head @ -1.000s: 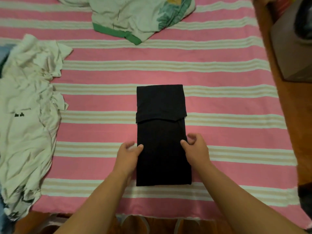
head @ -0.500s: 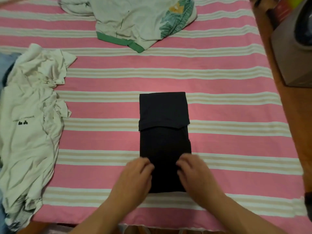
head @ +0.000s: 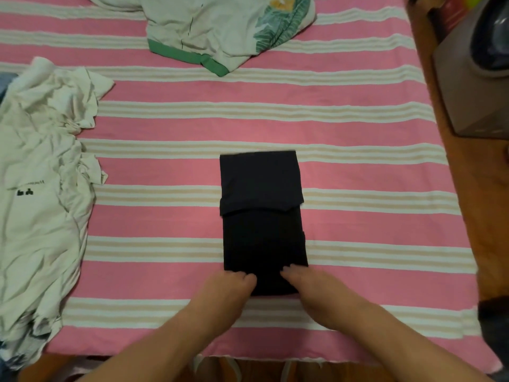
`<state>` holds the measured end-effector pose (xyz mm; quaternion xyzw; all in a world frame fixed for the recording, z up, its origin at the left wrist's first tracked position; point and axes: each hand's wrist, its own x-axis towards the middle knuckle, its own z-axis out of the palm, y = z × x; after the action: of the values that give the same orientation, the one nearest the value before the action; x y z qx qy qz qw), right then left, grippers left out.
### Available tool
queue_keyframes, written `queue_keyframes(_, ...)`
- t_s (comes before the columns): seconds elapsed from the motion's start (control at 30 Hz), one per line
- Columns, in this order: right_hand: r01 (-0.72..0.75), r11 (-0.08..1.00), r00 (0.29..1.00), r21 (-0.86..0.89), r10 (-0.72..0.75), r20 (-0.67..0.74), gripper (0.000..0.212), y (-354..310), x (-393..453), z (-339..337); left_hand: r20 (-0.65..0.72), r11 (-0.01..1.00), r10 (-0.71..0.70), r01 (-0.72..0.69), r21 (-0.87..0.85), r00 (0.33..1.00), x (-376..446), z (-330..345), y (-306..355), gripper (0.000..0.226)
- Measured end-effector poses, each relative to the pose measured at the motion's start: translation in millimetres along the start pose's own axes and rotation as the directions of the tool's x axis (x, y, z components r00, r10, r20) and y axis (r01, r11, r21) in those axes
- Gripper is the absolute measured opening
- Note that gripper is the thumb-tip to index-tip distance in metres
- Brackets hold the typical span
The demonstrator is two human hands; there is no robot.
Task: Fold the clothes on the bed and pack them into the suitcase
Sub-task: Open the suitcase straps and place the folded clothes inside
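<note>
Left hand [head: 232,292]: mine, palm down on the near left corner of the black garment [head: 263,216]; my fingers curl at its near edge, though I cannot tell whether they pinch cloth or only press it.
Right hand [head: 319,293]: also mine, lying flat on the near right corner, fingers fairly straight and pressing down, tips pointing toward my left hand.
White shirt [head: 41,194]: crumpled along the left edge of the bed, small dark print on it, well apart from the black garment.
Black garment: folded into a tall narrow rectangle in the middle of the bed, its far part turned down as a flap over the rest; the near end is under both my hands.
Green-trimmed top [head: 220,31]: rumpled at the far edge, pale with a green hem and a leaf print.
Bed [head: 358,161]: covered with a pink sheet striped in white and beige; all three garments lie on it.
Box [head: 468,86]: a brownish one right of the bed, with something dark and rounded on top; I cannot tell what is in it.
</note>
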<state>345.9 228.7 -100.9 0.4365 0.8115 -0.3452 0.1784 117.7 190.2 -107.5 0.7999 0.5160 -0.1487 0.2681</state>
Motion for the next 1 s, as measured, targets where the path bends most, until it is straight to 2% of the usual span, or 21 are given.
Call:
queue_keyframes(0.07,-0.013,0.979,0.988,0.202,-0.018,0.154,0.048,-3.4,-19.5,-27.0,0.068,0.95,-0.038,0.057,-0.307,0.997,-20.9,-23.2,0.7,0.028)
queue_keyframes(0.13,-0.053,0.921,0.99,0.387,-0.003,0.143,0.038,-6.1,-32.6,-47.7,0.068,0.842,-0.09,0.112,-0.528,0.994,-36.4,-44.2,-3.2,0.033)
queue_keyframes(0.17,-0.083,0.891,0.993,0.446,0.037,0.11,0.039,-4.9,-32.3,-56.1,0.07,0.781,-0.148,0.16,-0.604,0.987,-37.1,-52.4,-8.7,0.033)
queue_keyframes(0.23,-0.088,0.868,0.989,0.488,0.136,-0.063,0.044,0.8,-16.6,-69.0,0.001,0.651,-0.315,0.217,-0.728,0.949,-25.8,-63.7,-22.4,0.031)
queue_keyframes(0.3,-0.074,0.828,0.93,0.555,0.258,-0.261,0.035,10.5,15.0,-80.6,-0.079,0.507,-0.5,0.218,-0.834,0.862,-2.1,-67.4,-37.2,0.027)
queue_keyframes(0.33,-0.073,0.782,0.888,0.619,0.334,-0.317,0.027,16.2,34.1,-84.7,-0.088,0.436,-0.571,0.21,-0.875,0.817,11.7,-70.3,-43.3,0.024)
queue_keyframes(0.43,-0.105,0.67,0.788,0.735,0.507,-0.349,0.023,31.8,91.7,-91.9,-0.086,0.233,-0.701,0.113,-0.966,0.708,55.1,-79.9,-58.4,0.022)
queue_keyframes(0.47,-0.12,0.661,0.77,0.741,0.533,-0.35,0.026,34.8,105.3,-91.0,-0.102,0.235,-0.739,0.112,-0.965,0.666,66.5,-80.3,-60.5,0.026)
queue_keyframes(0.5,-0.137,0.656,0.753,0.742,0.555,-0.353,0.032,36.3,114.6,-88.7,-0.159,0.326,-0.771,0.167,-0.93,0.617,75.1,-77.5,-60.7,0.032)
queue_keyframes(0.53,-0.146,0.664,0.73,0.734,0.573,-0.373,0.039,36.7,118.8,-84.4,-0.262,0.475,-0.773,0.253,-0.843,0.578,80.0,-71.9,-57.5,0.037)
queue_keyframes(0.57,-0.141,0.679,0.698,0.72,0.584,-0.415,0.045,35.1,117.2,-78.9,-0.387,0.632,-0.719,0.311,-0.71,0.578,80.9,-63.3,-50.7,0.042)
queue_keyframes(0.63,-0.097,0.751,0.614,0.653,0.562,-0.555,0.044,25.5,98.9,-62.9,-0.558,0.875,-0.468,0.268,-0.404,0.685,78.0,-38.6,-28.2,0.047)
queue_keyframes(0.67,-0.068,0.806,0.58,0.587,0.511,-0.634,0.039,19.4,87.9,-49.5,-0.575,0.939,-0.336,0.214,-0.271,0.746,76.3,-24.6,-17.6,0.049)
queue_keyframes(0.7,-0.056,0.872,0.576,0.487,0.427,-0.697,0.037,11.7,77.2,-35.6,-0.553,0.969,-0.243,0.181,-0.166,0.797,75.1,-12.2,-9.5,0.051)
queue_keyframes(0.73,-0.062,0.929,0.604,0.364,0.325,-0.728,0.038,4.8,69.4,-22.5,-0.505,0.979,-0.205,0.179,-0.1,0.838,77.1,-2.4,-6.1,0.053)
queue_keyframes(0.77,-0.062,0.969,0.651,0.24,0.221,-0.726,0.043,1.2,66.5,-10.1,-0.443,0.977,-0.209,0.201,-0.065,0.872,81.8,2.6,-6.9,0.056)
queue_keyframes(0.83,-0.056,0.997,0.761,0.052,0.076,-0.645,0.053,5.0,74.6,4.6,-0.377,0.968,-0.245,0.249,-0.037,0.894,96.9,5.1,-16.8,0.06)
queue_keyframes(0.93,-0.128,0.991,0.866,-0.045,0.089,-0.492,0.061,30.0,110.0,2.0,-0.299,0.959,-0.281,0.28,-0.045,0.912,127.8,-1.9,-36.3,0.059)
queue_keyframes(1.0,-0.176,0.981,0.889,0.076,0.192,-0.415,0.065,45.2,133.8,-13.1,-0.231,0.949,-0.312,0.313,-0.035,0.922,146.9,-13.7,-46.4,0.057)
